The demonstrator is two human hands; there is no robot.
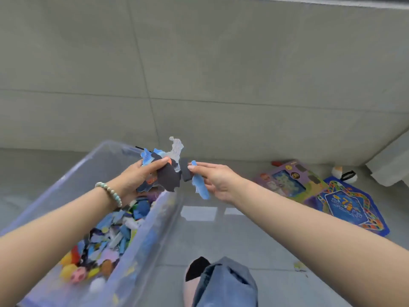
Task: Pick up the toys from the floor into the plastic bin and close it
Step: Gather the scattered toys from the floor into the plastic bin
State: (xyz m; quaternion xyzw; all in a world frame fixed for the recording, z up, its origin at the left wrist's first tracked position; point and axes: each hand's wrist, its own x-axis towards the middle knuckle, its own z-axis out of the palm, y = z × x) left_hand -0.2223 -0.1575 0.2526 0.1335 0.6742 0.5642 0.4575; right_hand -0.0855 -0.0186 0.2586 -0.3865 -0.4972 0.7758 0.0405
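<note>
Gripping puzzle pieces [164, 173]: left hand [137, 176] | right hand [215, 180] pinching blue piece [200, 185] (over bin [141, 240])

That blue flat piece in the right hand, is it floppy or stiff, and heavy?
Probably light: the right hand holds the blue piece with only a fingertip pinch. It looks fairly stiff, since it hangs straight below the pinch without curling. Being thin and flat, it may flutter if dropped toward the bin.

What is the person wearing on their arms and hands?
Both arms are bare, with no sleeves in view and no gloves. The left wrist carries a bracelet of round, pale green beads, just behind the left hand. The right hand shows no rings or bands.
</note>
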